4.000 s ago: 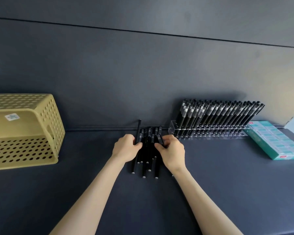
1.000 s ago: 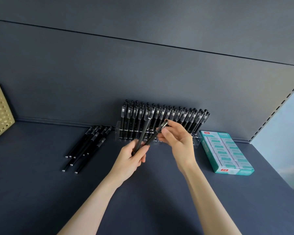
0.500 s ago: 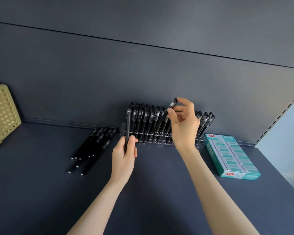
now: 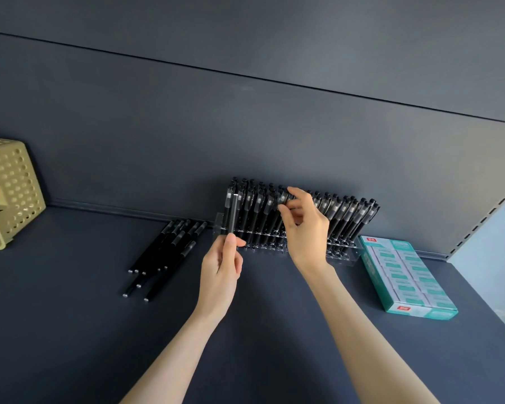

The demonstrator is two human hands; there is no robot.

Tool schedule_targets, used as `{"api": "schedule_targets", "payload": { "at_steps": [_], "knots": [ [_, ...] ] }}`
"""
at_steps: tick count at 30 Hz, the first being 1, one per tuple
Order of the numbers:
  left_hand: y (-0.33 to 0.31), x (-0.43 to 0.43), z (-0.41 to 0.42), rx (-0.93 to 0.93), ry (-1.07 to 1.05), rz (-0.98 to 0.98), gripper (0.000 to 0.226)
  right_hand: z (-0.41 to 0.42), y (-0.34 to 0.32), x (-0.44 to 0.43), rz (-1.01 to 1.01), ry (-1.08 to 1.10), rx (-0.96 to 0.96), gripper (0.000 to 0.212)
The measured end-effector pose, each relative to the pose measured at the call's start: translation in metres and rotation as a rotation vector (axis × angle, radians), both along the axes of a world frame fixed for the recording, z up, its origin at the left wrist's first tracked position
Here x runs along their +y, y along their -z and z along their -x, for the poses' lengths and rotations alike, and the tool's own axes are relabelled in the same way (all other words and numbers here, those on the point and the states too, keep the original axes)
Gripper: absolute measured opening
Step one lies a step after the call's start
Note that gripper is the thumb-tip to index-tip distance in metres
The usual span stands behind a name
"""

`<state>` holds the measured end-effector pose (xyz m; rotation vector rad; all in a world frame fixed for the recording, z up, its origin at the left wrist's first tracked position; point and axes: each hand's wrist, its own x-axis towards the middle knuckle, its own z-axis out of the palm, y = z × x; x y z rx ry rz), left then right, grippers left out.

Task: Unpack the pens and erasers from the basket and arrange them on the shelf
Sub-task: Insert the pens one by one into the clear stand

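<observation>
"Pens (image 4: 341, 212) stand in that clear rack (image 4: 344, 259), yes?"

"Yes, a tilted row of black ones, tight against the back panel (image 4: 245, 126) at the rear of the shelf (image 4: 70, 330). Just left of the rack lie the loose pens (image 4: 164, 255), a flat bundle fanned out with silver ends toward the front edge."

"And the hands?"

"The left hand (image 4: 220, 269) grips a single pen (image 4: 233, 214) by its lower end, fingers curled round it. It holds the pen upright in front of the rack's left end, so it overlaps the first racked ones. The right hand (image 4: 303, 228) is up at the middle of the row, thumb and fingertips pinching the cap of a middle pen (image 4: 282, 197) among its neighbours."

"Is anything blocked?"

"The right hand and wrist cover the middle of the rack, so I cannot tell whether that middle pen sits in a hole or hangs above it."

"What else is about?"

"A box of erasers (image 4: 405, 275), teal and white, lies flat just right of the rack, its near end angled toward the front. Far left, well apart from everything, the yellow perforated basket (image 4: 12, 193) is cut off by the frame edge, and its inside is hidden. A slotted upright (image 4: 484, 217) closes the shelf at the right."
</observation>
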<state>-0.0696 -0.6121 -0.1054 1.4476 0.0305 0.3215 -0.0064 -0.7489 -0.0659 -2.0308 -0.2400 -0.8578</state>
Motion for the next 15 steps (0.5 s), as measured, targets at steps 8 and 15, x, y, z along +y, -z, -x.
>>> {"api": "schedule_targets", "payload": {
  "at_steps": [8,15],
  "knots": [
    [-0.001,-0.001,0.000,0.022,0.001,0.012,0.031,-0.001,-0.006,-0.001,0.094,0.038,0.019,0.030],
    [-0.002,-0.001,0.002,0.020,0.023,0.027,0.030,-0.003,-0.014,-0.002,0.162,0.051,0.093,0.028]
  ]
}}
